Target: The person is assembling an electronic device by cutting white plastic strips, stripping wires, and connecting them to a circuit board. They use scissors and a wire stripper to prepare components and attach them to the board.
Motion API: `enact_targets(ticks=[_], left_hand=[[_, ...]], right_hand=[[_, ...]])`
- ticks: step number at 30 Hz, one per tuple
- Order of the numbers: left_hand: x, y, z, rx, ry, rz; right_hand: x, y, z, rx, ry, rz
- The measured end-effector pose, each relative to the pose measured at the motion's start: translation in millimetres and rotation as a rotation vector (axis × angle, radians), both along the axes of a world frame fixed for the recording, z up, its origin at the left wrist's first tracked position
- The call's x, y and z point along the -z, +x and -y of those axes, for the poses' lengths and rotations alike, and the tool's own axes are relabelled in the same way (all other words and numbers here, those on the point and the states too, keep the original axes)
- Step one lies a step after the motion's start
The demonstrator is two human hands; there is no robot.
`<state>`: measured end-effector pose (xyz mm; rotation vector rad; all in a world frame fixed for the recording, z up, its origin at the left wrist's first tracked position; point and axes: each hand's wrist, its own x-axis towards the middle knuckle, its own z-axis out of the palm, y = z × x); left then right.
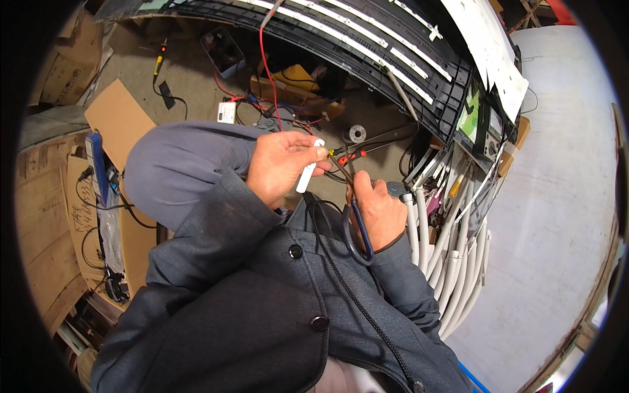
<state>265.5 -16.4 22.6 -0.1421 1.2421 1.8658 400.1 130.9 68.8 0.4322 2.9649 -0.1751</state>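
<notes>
While the left hand (280, 165) pinches a short white tube (308, 170) between thumb and fingertips, its grip clamped on the upper end, the right hand (379, 211) works a pair of dark-handled scissors (354, 219) just beside it, at about four o'clock from the tube. The right grip is closed around the scissor handles, whose blue-black loop hangs down toward the grey jacket (262, 308). The blades point up toward thin dark and red wires (344, 158) that sit at the tube's tip (whether the blades touch a wire is too small to tell). Tube and wires lie near the picture's centre, above the person's raised knee.

Judging from this, the work would go best with the tube held steady and the blades closed gently, so that only the wire covering is nicked.

At three o'clock a bundle of white hoses (452, 262) hangs from a dismantled black grille panel (367, 39), which arcs across twelve o'clock. At nine o'clock lie cardboard sheets (118, 114) on the floor, with a small white box (227, 112) and a long red lead (265, 65) beyond the hands.
</notes>
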Motion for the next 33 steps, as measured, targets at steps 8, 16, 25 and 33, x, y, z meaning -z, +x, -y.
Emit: enact_targets(ticks=[8, 16, 25, 33], left_hand=[[-3, -1, -1, -0.046, -0.012, -0.018], [1, 1, 2, -0.023, 0.001, -0.019], [-3, 1, 0, -0.013, -0.007, -0.014], [-1, -1, 1, -0.033, -0.005, -0.027]], right_hand=[[12, -1, 10, 0.05, 0.088, 0.016], [2, -3, 2, -0.021, -0.081, -0.015], [2, -1, 2, -0.006, 0.01, 0.005], [10, -3, 12, 0.049, 0.014, 0.035]])
